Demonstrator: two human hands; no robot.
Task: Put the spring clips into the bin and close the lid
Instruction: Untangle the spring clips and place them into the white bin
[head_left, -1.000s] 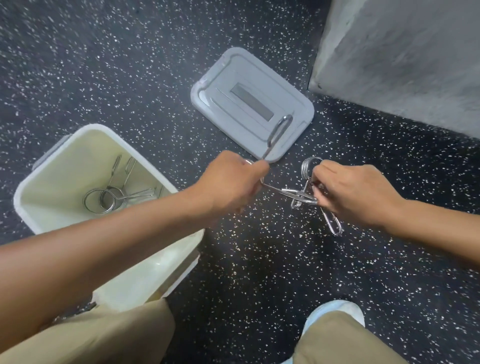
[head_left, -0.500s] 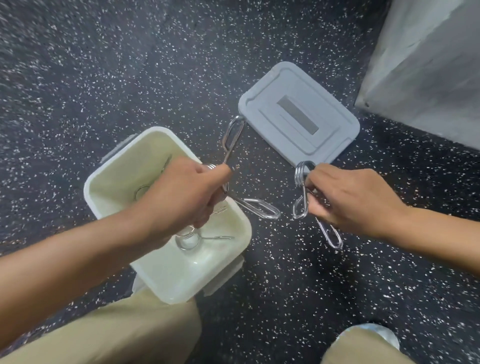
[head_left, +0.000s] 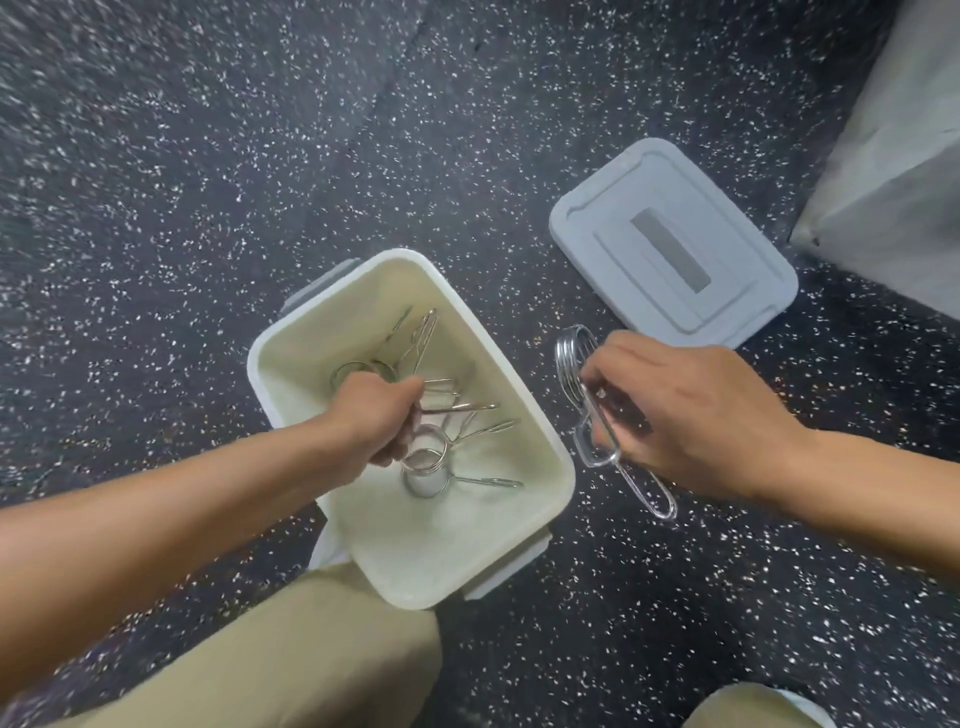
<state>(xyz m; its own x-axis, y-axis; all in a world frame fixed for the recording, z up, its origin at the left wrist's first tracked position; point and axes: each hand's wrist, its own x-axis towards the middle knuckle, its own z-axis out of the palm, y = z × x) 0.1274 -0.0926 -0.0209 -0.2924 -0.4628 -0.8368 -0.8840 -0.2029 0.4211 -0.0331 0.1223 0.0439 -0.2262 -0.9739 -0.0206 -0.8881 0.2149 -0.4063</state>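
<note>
A cream open bin (head_left: 540, 447) stands on the floor in the middle of the view, with metal spring clips (head_left: 431, 467) lying on its bottom. My left hand (head_left: 374, 421) is down inside the bin, closed around a spring clip (head_left: 457, 409) whose wire handles stick out to the right. To the right of the bin, above the floor, my right hand (head_left: 691, 415) grips another spring clip (head_left: 576, 369); its coil points up and its handles hang down. The grey lid (head_left: 670, 244) lies flat on the floor, beyond my right hand.
The floor (head_left: 208, 182) is dark with white speckles. A grey concrete block (head_left: 904, 156) rises at the upper right, close to the lid. My knees in tan trousers (head_left: 291, 654) are at the bottom, the left one touching the bin's near corner.
My left hand carried its clip from beside the lid leftward and down into the bin. The right hand keeps its clip, roughly where it was. The view has shifted, so the bin is now central.
</note>
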